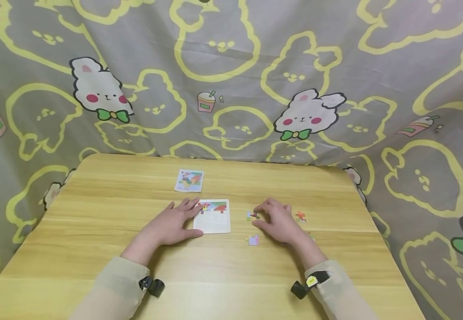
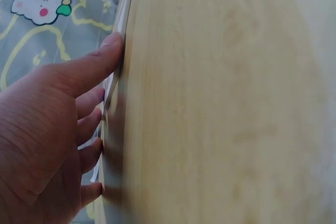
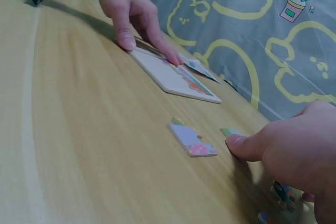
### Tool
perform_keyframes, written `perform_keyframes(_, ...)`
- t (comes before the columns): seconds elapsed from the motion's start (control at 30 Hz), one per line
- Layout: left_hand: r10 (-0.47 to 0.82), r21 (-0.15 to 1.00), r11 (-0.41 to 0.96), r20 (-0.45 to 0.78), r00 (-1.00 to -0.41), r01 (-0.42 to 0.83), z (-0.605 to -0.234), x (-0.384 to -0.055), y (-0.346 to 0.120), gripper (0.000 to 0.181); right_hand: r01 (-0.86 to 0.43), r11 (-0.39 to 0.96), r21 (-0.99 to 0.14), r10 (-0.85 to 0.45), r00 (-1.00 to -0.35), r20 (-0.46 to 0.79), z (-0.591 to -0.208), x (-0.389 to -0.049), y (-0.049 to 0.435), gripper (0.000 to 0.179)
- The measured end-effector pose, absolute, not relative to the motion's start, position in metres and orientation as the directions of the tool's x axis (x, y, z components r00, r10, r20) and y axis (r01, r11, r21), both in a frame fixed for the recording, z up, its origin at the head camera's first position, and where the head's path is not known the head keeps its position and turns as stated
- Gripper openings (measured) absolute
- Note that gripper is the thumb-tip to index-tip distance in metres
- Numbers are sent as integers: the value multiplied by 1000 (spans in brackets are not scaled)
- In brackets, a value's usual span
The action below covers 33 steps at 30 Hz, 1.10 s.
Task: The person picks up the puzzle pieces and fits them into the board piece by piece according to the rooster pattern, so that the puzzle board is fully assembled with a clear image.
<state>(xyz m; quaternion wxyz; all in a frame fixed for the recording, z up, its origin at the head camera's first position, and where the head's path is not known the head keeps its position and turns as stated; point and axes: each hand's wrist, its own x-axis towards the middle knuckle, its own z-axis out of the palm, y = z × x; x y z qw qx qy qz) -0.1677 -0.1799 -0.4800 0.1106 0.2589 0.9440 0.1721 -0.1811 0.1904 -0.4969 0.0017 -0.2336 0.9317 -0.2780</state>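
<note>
A white puzzle tray lies on the table, with a strip of colourful fitted pieces along its top. My left hand rests at its left side, fingers fairly straight: the thumb is by the near corner, and a fingertip overlaps the picture strip. In the right wrist view, the same left hand steadies the tray's edge. My right hand pinches a small puzzle piece between thumb and index finger, just right of the tray. Nearer me lies a lilac puzzle piece with pink flowers.
A picture card of a colourful bird lies behind the tray. An orange puzzle piece is right of my right hand, and other pieces are partly hidden under that hand and wrist. A patterned curtain hangs behind the wooden table.
</note>
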Motion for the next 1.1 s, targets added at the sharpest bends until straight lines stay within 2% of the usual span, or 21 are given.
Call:
perform_keyframes(0.13,530,393,801,-115,-840,452,-480,-168,-181,87,-434,725,-535,-447,-887,115,-497,-180,188,27)
perform_keyframes(0.47,522,405,806,-144,-841,431,-479,-170,-180,88,-481,687,-545,-493,-859,137,-498,-176,180,22)
perform_keyframes(0.77,521,406,806,-143,-842,430,-481,-168,-180,88,-586,719,-375,-531,-810,248,-506,-173,178,17)
perform_keyframes(0.83,520,411,805,-139,-843,429,-481,-168,-180,88,-581,709,-400,-525,-813,253,-506,-173,178,15)
perform_keyframes(1.0,524,418,798,-125,-842,435,-481,-168,-181,87,-503,655,-564,-481,-853,203,-505,-175,179,9)
perform_keyframes(1.1,525,417,797,-123,-842,437,-481,-169,-181,87,-462,630,-625,-466,-868,172,-504,-177,180,7)
